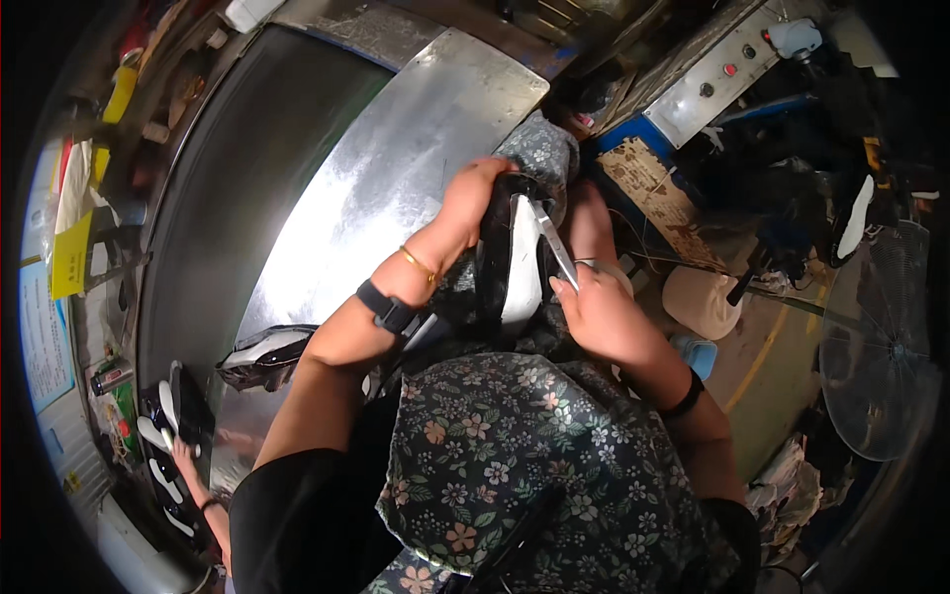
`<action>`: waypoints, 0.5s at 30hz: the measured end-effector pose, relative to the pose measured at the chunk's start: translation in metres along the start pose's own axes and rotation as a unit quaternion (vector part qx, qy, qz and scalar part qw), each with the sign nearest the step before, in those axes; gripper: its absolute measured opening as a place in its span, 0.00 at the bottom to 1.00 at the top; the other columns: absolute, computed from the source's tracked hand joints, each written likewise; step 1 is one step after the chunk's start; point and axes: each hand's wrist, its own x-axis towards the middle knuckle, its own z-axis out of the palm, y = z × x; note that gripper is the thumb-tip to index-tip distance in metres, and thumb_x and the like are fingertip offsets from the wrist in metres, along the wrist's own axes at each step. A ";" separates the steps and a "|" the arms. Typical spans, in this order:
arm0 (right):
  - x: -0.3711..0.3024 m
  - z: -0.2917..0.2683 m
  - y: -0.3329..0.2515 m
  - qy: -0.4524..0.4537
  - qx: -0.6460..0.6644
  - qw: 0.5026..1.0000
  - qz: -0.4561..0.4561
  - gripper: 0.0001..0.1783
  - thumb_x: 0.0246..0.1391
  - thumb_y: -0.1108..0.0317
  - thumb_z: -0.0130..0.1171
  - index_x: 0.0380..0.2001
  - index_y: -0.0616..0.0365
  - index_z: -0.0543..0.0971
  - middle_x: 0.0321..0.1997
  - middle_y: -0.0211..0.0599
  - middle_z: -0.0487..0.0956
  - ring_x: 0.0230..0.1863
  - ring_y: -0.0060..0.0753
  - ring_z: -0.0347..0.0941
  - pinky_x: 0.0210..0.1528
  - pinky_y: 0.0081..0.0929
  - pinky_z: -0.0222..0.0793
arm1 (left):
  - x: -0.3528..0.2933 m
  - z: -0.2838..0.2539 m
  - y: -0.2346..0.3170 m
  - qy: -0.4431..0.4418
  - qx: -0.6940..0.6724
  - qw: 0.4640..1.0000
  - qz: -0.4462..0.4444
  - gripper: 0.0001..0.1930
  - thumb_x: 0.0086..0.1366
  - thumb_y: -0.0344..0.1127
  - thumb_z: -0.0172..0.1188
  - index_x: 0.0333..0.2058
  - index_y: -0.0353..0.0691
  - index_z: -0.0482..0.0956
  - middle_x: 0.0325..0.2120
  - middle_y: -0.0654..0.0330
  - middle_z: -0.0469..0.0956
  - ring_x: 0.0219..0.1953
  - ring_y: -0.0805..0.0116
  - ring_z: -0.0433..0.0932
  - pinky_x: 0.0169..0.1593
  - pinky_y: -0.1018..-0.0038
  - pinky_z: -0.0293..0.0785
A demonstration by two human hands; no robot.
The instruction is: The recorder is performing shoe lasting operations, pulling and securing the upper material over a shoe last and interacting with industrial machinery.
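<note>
A black shoe [522, 267] with a white underside turned up lies lengthwise over my lap. My left hand [477, 198] is closed around its far end from the left side. In my right hand [596, 302] is a slim silver metal hand tool [556, 246], whose exact kind I cannot make out. The tool slants up and left, and its tip is at the far part of the white underside, near the black edge. A second black shoe with a white underside [267, 354] rests at the near edge of the metal sheet, left of my left forearm.
A shiny metal sheet [396, 148] slopes beside a dark conveyor belt [262, 129]. Another person's hand [183, 455] reaches among several shoes at lower left. To the right are a control panel with buttons [727, 84], a beige cone [698, 300], a blue container [695, 351] and a fan [881, 346].
</note>
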 end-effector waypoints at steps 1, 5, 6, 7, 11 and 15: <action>0.003 0.001 0.001 0.017 -0.017 1.000 -0.019 0.18 0.62 0.62 0.48 0.31 0.72 0.71 0.24 0.62 0.75 0.29 0.64 0.74 0.33 0.50 0.69 | -0.011 0.006 0.005 0.038 0.082 0.990 0.112 0.16 0.68 0.43 0.52 0.40 0.34 0.78 0.34 0.59 0.79 0.36 0.70 0.77 0.43 0.73 0.74; 0.011 0.000 -0.005 0.007 -0.071 0.996 -0.049 0.19 0.63 0.61 0.49 0.31 0.71 0.72 0.27 0.58 0.78 0.32 0.53 0.77 0.34 0.40 0.72 | -0.023 -0.001 -0.013 0.084 0.202 0.957 0.188 0.23 0.64 0.49 0.57 0.48 0.34 0.75 0.50 0.39 0.71 0.53 0.48 0.71 0.56 0.66 0.66; 0.013 -0.002 0.000 0.005 -0.071 0.996 -0.049 0.19 0.63 0.61 0.49 0.31 0.71 0.72 0.27 0.58 0.78 0.32 0.53 0.77 0.34 0.40 0.72 | -0.024 -0.002 -0.012 0.085 0.202 0.958 0.187 0.23 0.64 0.49 0.57 0.48 0.34 0.75 0.50 0.39 0.71 0.53 0.48 0.71 0.56 0.66 0.66; 0.015 -0.005 0.008 -0.063 0.091 0.994 -0.005 0.18 0.63 0.61 0.49 0.32 0.70 0.72 0.27 0.52 0.78 0.32 0.44 0.78 0.34 0.36 0.72 | -0.028 -0.002 -0.011 0.112 0.251 0.928 0.253 0.22 0.64 0.47 0.58 0.48 0.34 0.75 0.51 0.39 0.71 0.54 0.48 0.71 0.56 0.66 0.66; -0.001 -0.024 -0.002 -0.021 0.382 0.924 0.008 0.15 0.64 0.62 0.50 0.36 0.68 0.74 0.27 0.36 0.78 0.30 0.21 0.75 0.34 0.24 0.72 | -0.023 -0.015 -0.016 0.148 0.239 0.905 0.319 0.18 0.63 0.40 0.60 0.47 0.34 0.74 0.54 0.39 0.70 0.58 0.49 0.70 0.58 0.67 0.65; 0.018 -0.035 -0.027 0.068 0.279 0.956 -0.066 0.14 0.64 0.65 0.51 0.38 0.68 0.74 0.28 0.35 0.78 0.27 0.24 0.75 0.32 0.24 0.72 | -0.040 -0.013 0.008 -0.003 0.209 0.966 0.151 0.23 0.62 0.34 0.62 0.54 0.36 0.68 0.48 0.57 0.73 0.51 0.69 0.70 0.58 0.74 0.63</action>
